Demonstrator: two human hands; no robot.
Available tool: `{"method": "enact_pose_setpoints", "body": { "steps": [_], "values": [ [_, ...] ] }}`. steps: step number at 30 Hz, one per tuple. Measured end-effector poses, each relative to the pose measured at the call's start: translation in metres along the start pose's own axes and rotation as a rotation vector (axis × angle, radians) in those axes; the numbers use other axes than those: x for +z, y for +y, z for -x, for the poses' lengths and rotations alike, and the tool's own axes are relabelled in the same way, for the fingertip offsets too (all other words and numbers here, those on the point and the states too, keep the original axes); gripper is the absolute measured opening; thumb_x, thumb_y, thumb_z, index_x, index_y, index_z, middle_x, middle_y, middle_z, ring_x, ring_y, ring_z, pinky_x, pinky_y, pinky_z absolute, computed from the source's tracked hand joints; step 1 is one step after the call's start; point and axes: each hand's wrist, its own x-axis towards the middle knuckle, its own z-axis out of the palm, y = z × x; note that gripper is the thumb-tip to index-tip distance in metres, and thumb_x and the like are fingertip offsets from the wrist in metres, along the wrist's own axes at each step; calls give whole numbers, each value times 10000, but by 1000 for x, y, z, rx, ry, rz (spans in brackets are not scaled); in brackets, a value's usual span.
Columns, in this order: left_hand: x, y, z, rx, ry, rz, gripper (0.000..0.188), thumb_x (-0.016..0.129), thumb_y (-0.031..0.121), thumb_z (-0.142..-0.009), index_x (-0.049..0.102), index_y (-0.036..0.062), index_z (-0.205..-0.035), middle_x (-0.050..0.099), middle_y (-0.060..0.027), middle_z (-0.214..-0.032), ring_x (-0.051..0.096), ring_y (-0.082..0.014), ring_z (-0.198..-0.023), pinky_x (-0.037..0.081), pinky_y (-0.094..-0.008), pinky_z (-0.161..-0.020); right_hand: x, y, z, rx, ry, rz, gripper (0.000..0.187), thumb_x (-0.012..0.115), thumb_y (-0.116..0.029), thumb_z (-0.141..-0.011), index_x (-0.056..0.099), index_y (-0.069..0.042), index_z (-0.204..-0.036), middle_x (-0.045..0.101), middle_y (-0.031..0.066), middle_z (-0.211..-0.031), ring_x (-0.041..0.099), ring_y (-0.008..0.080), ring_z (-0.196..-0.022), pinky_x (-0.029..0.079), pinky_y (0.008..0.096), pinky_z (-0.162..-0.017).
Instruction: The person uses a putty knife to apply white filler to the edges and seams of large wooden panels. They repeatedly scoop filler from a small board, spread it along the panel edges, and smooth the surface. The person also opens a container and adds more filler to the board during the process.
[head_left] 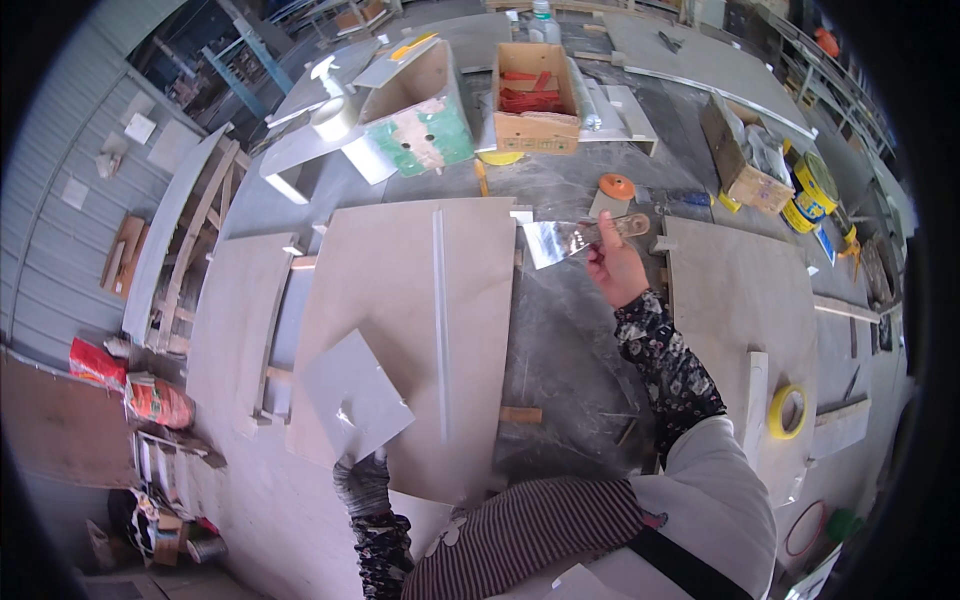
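Your striped apron (530,535) sits nearest, at bottom centre. Your left hand (366,478) grips a grey square plate (360,380) near its lower edge, lower left of the frame, fingers partly hidden. Your right hand (619,272) pinches a scraper (562,244), upper right of centre. The pale spot (346,412) on the plate may be paste; tilting could spill it onto the board (390,260) below. A loose pinch could drop the scraper.

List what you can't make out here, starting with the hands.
Head view:
Left hand: most fingers hidden by the square plate.
Right hand: fingers partly hidden by the scraper.
Yellow round thing: rear hidden by the carton.
Dark item, upper-right board: too small to identify.
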Motion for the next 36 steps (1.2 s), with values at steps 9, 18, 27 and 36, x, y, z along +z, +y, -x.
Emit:
{"method": "enact_pose_setpoints", "body": {
  "steps": [9, 18, 27, 36],
  "values": [
    [-10, 0, -14, -58, 45, 61, 654, 602, 76, -823, 347, -79, -1405, 456, -230, -1397, 494, -392, -1255, 519, -547, -956, 0, 52, -35, -27, 150, 20, 318, 705, -328, -890, 608, -75, -1055, 626, 33, -943, 614, 136, -765, 553, 285, -659],
    [-4, -1, -18, -108, 144, -21, 641, 625, 105, -830, 361, -74, -1387, 431, -241, -1405, 461, -416, -1271, 514, -544, -959, 9, 65, -62, -86, 106, 121, 391, 692, -302, -897, 600, -20, -1151, 637, 65, -1016, 647, 166, -836, 576, 311, -738],
    [-5, -3, -17, -114, 155, -57, 708, 640, 108, -821, 299, -44, -1422, 424, -219, -1400, 482, -393, -1245, 526, -523, -954, 30, 70, -72, -207, 104, 309, 341, 698, -302, -892, 657, -3, -1050, 641, 45, -900, 617, 123, -712, 562, 275, -587],
    [2, -4, -15, -140, 85, -107, 623, 601, 108, -852, 358, -63, -1400, 473, -211, -1388, 498, -374, -1251, 518, -491, -978, 48, 46, -52, -252, 62, 248, 262, 667, -273, -899, 673, -28, -992, 680, 77, -921, 640, 170, -763, 551, 302, -608]
  ]
}}
